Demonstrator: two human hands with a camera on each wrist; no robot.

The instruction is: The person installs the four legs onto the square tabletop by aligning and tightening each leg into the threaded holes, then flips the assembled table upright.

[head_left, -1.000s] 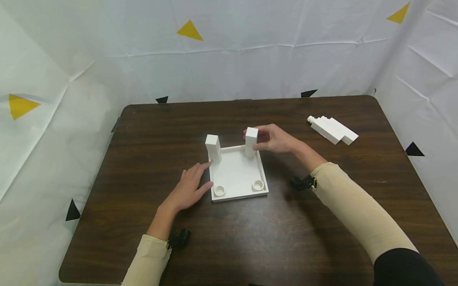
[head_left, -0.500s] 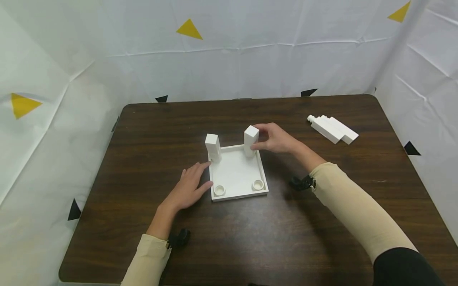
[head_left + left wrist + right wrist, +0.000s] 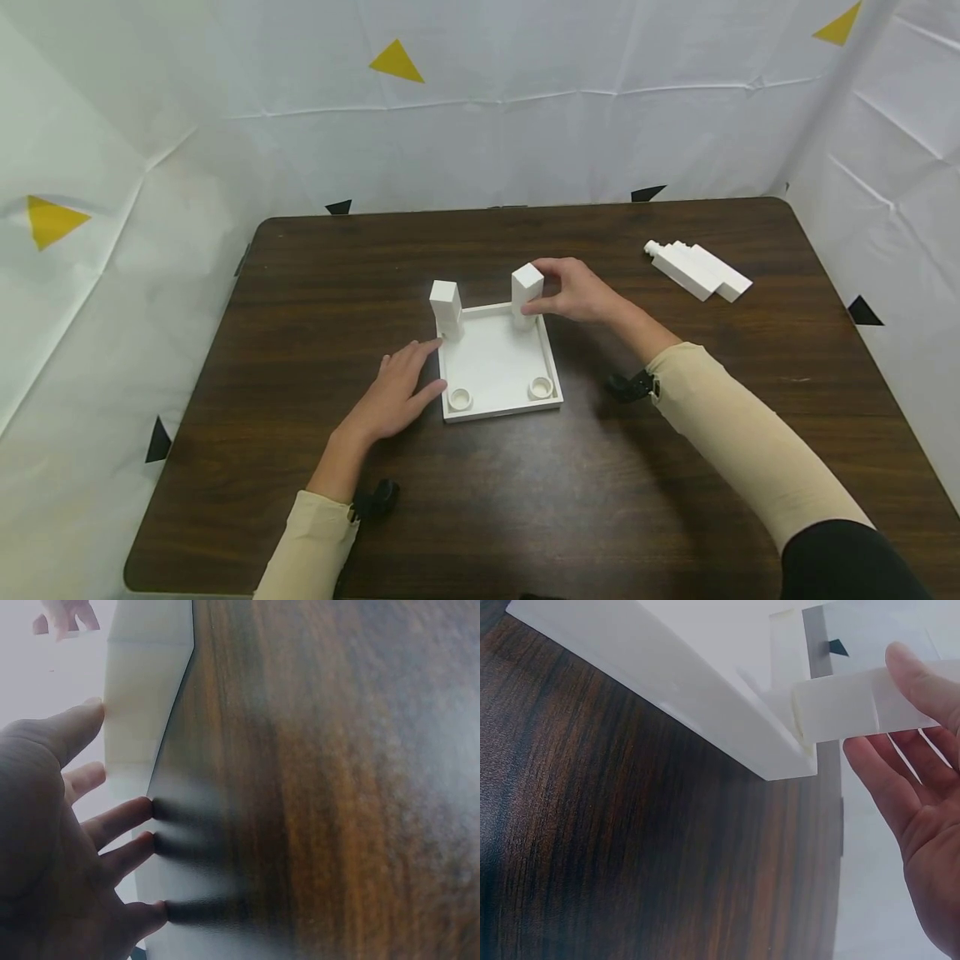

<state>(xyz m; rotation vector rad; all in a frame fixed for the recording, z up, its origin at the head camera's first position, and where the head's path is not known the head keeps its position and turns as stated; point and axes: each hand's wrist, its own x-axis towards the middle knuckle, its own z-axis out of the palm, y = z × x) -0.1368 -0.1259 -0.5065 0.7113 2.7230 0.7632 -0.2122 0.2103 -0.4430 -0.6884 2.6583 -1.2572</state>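
Observation:
A shallow white square tray-like panel (image 3: 497, 358) lies at the middle of the table. Ring-shaped sockets, a left one (image 3: 460, 400) and a right one (image 3: 541, 389), show at its near corners. At its far left corner stands a square white leg (image 3: 446, 304). My right hand (image 3: 576, 290) holds a second upright leg (image 3: 525, 286) at the far right corner, thumb and fingers on opposite sides; its lower end sits at the corner inside the rim. My left hand (image 3: 395, 390) touches the panel's left edge with fingers spread and fairly straight.
Two more white legs (image 3: 699, 272) lie side by side at the back right of the dark wooden table (image 3: 637, 517); a narrow knobbed end shows on one. White sheets (image 3: 495, 150) hang behind the table and at both sides.
The leg in my right hand has turned a little about its length, and the thumb has shifted slightly left with it. My left hand stays in place on the panel's edge.

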